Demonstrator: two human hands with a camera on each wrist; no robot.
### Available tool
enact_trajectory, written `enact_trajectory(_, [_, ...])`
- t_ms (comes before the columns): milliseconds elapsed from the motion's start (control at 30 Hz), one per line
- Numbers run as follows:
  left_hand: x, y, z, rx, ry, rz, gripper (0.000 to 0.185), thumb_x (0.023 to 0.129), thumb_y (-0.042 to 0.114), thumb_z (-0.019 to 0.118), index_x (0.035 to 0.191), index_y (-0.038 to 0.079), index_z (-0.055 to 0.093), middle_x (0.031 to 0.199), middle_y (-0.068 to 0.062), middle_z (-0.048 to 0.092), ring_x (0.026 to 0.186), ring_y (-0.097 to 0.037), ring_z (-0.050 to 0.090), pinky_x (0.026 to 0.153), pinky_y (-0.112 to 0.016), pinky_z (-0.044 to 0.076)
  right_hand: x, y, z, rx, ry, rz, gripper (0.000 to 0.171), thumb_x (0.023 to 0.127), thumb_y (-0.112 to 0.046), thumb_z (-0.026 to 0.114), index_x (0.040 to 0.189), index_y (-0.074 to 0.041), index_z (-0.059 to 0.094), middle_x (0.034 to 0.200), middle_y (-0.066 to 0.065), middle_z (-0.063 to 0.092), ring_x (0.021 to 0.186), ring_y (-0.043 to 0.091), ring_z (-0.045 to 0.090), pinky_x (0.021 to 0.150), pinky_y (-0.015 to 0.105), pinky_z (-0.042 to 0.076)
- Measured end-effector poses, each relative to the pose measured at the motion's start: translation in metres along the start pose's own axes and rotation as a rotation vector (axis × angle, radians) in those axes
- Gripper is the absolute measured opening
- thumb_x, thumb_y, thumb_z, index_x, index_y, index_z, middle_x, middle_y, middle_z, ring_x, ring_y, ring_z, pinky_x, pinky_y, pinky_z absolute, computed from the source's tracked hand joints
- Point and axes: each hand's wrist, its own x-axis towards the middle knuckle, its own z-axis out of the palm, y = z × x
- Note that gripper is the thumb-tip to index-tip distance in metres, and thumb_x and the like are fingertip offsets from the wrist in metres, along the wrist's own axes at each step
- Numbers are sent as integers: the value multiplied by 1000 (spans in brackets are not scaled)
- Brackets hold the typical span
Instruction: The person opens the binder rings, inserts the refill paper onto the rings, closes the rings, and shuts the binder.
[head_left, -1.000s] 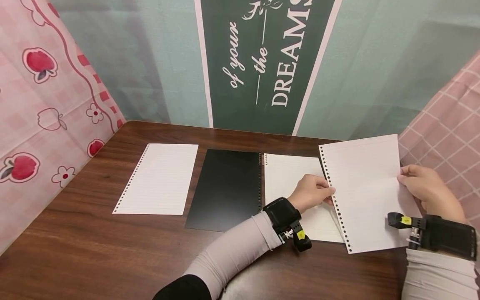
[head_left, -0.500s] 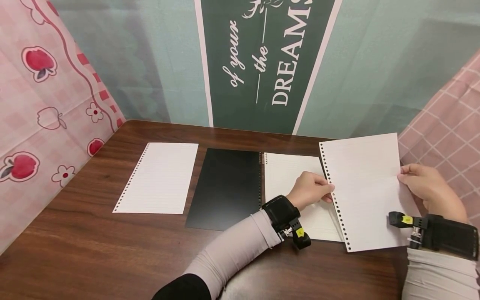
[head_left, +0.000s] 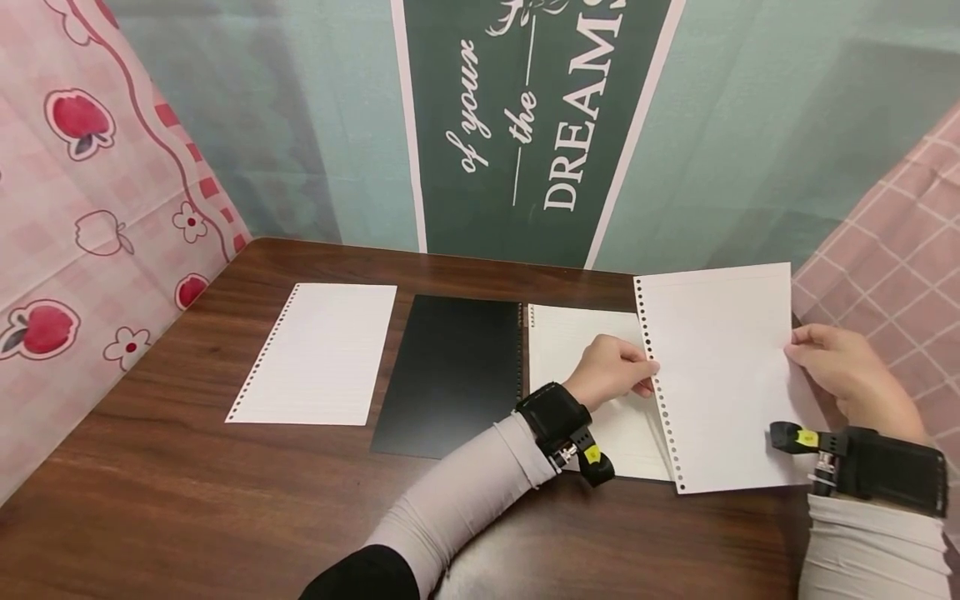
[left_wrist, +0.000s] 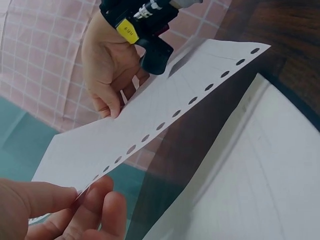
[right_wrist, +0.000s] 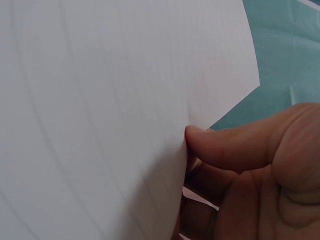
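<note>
Both hands, left hand (head_left: pixel 611 371) and right hand (head_left: pixel 843 375), pinch the loose-leaf sheet (head_left: pixel 720 375); it has drifted slightly left, probably toward the binder (head_left: pixel 517 375)

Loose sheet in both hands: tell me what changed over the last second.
The punched sheet shifted slightly left, toward the open binder, carried by the left hand pinching its holed edge and the right hand pinching its plain edge. Neither grip changed. The other sheet and black cover stayed put.
</note>
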Motion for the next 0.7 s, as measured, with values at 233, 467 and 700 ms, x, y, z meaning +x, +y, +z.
enact_trajectory(233, [1,1,-7,2,-12,-7,17,93,9,68,83,-2,76,72,-15,73,56,-13,66,53,-16,40,-1,-4,2,-17,3,-38,48,105,-29,36,128,13,38,125,30,36,104,36,36,75,28,35])
enact_trajectory(467, [4,-3,-16,21,-8,-18,15,94,11,68,88,0,76,75,-14,74,63,-18,71,53,-17,41,-2,-14,3,-24,11,-93,40,105,-21,41,122,14,44,86,-12,51,76,0,43,64,22,41])
enact_trajectory(700, [3,1,-23,48,-10,-29,15,94,12,68,90,1,77,75,-12,74,65,-18,72,54,-17,41,-3,-17,4,-16,-22,-81,43,105,-26,39,126,12,42,87,-14,50,76,1,46,67,30,45])
